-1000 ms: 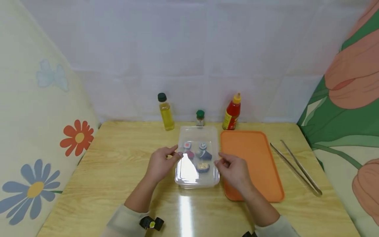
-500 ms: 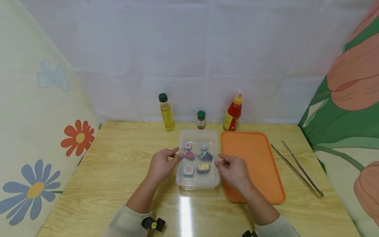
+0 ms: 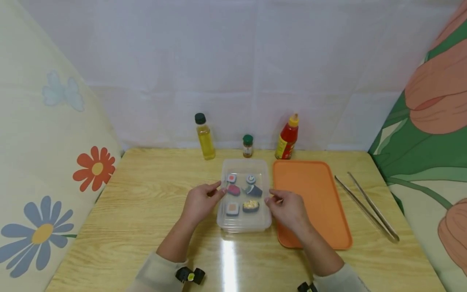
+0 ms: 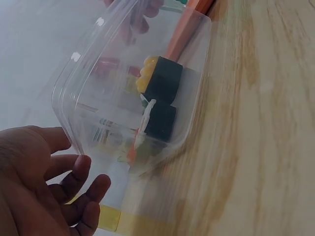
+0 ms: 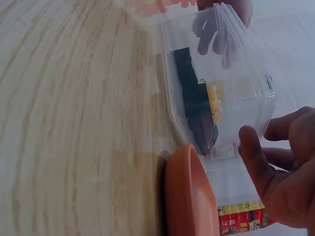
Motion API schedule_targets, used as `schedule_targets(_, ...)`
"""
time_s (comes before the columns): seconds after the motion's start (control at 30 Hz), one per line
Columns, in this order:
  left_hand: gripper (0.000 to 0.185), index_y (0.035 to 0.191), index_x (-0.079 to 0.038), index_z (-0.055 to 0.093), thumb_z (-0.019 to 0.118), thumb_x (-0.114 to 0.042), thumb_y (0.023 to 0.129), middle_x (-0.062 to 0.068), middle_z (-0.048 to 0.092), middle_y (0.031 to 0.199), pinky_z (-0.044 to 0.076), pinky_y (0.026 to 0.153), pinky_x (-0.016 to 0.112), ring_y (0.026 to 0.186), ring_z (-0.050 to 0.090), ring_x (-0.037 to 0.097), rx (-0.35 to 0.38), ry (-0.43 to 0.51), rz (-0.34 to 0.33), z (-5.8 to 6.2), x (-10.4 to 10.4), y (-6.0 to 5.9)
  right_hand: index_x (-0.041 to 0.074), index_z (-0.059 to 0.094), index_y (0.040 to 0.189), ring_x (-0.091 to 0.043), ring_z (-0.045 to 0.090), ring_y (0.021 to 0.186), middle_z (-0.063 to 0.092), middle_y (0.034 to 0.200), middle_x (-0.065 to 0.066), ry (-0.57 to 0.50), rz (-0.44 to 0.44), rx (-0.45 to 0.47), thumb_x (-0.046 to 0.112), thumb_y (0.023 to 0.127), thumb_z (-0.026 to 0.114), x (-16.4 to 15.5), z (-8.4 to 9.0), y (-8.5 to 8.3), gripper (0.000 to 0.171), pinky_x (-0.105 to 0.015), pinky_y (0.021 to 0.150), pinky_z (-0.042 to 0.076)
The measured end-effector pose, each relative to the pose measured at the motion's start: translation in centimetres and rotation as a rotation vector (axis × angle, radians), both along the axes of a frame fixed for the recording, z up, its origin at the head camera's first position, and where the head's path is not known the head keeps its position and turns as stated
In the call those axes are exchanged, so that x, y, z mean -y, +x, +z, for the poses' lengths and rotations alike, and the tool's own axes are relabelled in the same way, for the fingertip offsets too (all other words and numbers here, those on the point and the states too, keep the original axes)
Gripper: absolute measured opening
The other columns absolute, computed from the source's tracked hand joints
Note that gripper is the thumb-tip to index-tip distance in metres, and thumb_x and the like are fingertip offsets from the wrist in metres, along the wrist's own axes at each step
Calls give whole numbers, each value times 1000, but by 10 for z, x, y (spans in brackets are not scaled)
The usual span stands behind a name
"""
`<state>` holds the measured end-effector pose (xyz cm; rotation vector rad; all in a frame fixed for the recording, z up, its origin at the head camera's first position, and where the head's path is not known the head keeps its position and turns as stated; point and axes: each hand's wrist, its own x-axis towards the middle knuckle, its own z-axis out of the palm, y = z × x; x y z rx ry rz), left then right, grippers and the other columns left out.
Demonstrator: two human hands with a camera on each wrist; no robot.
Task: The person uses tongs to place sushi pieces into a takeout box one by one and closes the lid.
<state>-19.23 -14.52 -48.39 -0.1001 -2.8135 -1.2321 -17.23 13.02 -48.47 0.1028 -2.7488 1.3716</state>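
A clear plastic food container (image 5: 170, 73) stands on the table with several sushi pieces inside, one topped with yellow grains (image 3: 250, 206). Its translucent lid (image 3: 246, 166) lies flat across the top. At the lid's left edge my left hand (image 3: 198, 202) pinches the rim between thumb and forefinger; the other fingers hang loosely curled in the left wrist view. My right hand (image 3: 290, 209) pinches the rim on the opposite side, thumb and forefinger at the edge in the right wrist view. Whether the lid is snapped down cannot be told.
An orange tray (image 3: 306, 174) lies right beside the container, with metal tongs (image 3: 368, 207) farther right. Along the back stand an oil bottle (image 3: 206, 142), a small green-capped jar (image 3: 247, 147) and a red sauce bottle (image 3: 287, 138). A white cloth (image 3: 175, 61) hangs behind.
The lid, earlier tilted with its far edge raised and a bright glare on it, has come down flat over the container. Both hands have kept their places at its sides.
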Motion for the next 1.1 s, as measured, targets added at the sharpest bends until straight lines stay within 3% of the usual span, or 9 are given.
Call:
schedule_targets(0.13, 46, 134, -11, 71, 72, -40, 98, 4, 75, 85, 49, 62, 32, 75, 63, 17, 43, 21, 19, -2, -2, 2, 0, 75, 124, -9, 64, 69, 74, 83, -1, 19, 4, 17, 21, 93, 76, 1, -2, 1, 37, -25, 59, 53)
schedule_targets(0.3, 45, 135, -9, 70, 73, -35, 99, 3, 71, 79, 44, 56, 29, 68, 57, 14, 27, 53, 30, -4, -5, 3, 0, 73, 127, -9, 61, 68, 72, 84, -2, 25, 7, 28, 21, 95, 75, 1, -3, 1, 38, -25, 57, 52)
schedule_targets(0.47, 46, 138, -8, 68, 70, -34, 101, 2, 66, 73, 43, 51, 28, 63, 55, 15, 31, 45, -6, -2, -5, 0, -1, 72, 128, -9, 62, 67, 71, 84, -3, -4, 13, 45, 19, 95, 75, -1, -2, 1, 39, -25, 56, 52)
schedule_targets(0.67, 56, 147, -13, 61, 68, -42, 100, -3, 67, 66, 46, 53, 29, 60, 62, 12, 122, 17, -71, 0, 7, -7, 4, 69, 133, -12, 62, 64, 70, 81, -2, 17, 17, 103, 27, 97, 74, -7, 1, -3, 43, -29, 55, 52)
schedule_targets(0.83, 65, 152, -13, 55, 64, -51, 101, 3, 74, 87, 51, 61, 34, 75, 67, 20, 152, 17, -94, 4, 16, -18, 5, 68, 134, -16, 62, 75, 69, 88, -2, 44, 11, 65, 35, 100, 71, -9, 6, -16, 46, -32, 65, 52)
schedule_targets(1.0, 65, 156, -15, 50, 61, -52, 103, 9, 71, 126, 56, 89, 43, 115, 67, 29, 157, 87, -79, 4, 18, -36, 4, 66, 137, -22, 67, 95, 71, 107, -7, 29, 33, -9, 34, 101, 69, -3, 8, -38, 47, -40, 83, 56)
schedule_targets(1.1, 64, 157, -15, 48, 60, -49, 104, 11, 65, 138, 54, 98, 47, 126, 62, 33, 173, 163, -65, 1, 15, -48, 7, 61, 144, -27, 67, 108, 68, 122, -11, 11, 47, -3, 33, 102, 66, 0, 6, -53, 50, -44, 92, 55)
